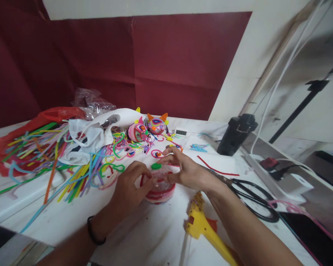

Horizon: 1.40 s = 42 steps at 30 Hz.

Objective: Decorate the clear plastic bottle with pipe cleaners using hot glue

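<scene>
A small clear bottle [160, 189] with a green cap [155, 166] stands on the white table [144, 236], its lower part wound with red and pink pipe cleaner. My left hand [130, 186] grips the bottle's left side with curled fingers. My right hand [183, 170] holds its right side near the cap, the fingers pinched on the red strand.
A heap of coloured pipe cleaners [72, 162] and a white plastic bag [91, 135] lie to the left. Two finished decorated balls [148, 127] sit behind. A yellow glue gun [202, 225], black scissors [252, 197], a black bottle [235, 135] and a power strip [277, 173] are on the right.
</scene>
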### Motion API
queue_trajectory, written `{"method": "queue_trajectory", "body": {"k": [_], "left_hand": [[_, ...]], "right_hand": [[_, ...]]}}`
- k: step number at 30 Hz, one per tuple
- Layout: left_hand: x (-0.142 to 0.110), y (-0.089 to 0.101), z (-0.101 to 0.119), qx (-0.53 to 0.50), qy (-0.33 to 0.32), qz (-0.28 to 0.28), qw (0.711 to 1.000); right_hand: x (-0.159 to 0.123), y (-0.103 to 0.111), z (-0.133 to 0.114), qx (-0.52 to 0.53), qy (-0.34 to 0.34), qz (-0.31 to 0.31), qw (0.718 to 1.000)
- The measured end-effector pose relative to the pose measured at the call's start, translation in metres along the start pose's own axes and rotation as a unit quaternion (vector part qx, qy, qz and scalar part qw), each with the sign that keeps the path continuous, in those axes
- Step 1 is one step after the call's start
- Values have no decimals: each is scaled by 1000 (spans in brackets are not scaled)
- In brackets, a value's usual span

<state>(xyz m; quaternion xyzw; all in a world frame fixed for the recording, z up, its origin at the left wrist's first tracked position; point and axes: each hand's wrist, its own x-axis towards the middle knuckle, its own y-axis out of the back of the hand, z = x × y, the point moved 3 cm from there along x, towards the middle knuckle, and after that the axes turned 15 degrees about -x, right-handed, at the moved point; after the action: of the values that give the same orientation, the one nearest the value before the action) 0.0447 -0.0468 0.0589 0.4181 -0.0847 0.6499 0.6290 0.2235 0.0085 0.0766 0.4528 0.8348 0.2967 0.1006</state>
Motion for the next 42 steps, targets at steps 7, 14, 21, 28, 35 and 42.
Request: {"method": "queue_trajectory", "body": {"k": [7, 14, 21, 28, 35, 42], "left_hand": [[16, -7, -11, 3, 29, -46, 999], [18, -13, -20, -111, 103, -144, 978], [17, -10, -23, -76, 89, -132, 984], [16, -8, -25, -78, 85, -123, 986], [17, -12, -30, -98, 97, -124, 983], [24, -7, -28, -199, 153, -159, 955]], "right_hand": [[2, -2, 1, 3, 15, 21, 1000], [0, 8, -1, 49, 9, 2, 999], [1, 17, 6, 37, -4, 10, 999], [4, 13, 8, 51, -10, 9, 999], [6, 13, 14, 102, -20, 14, 994], [7, 14, 18, 128, -18, 13, 991]]}}
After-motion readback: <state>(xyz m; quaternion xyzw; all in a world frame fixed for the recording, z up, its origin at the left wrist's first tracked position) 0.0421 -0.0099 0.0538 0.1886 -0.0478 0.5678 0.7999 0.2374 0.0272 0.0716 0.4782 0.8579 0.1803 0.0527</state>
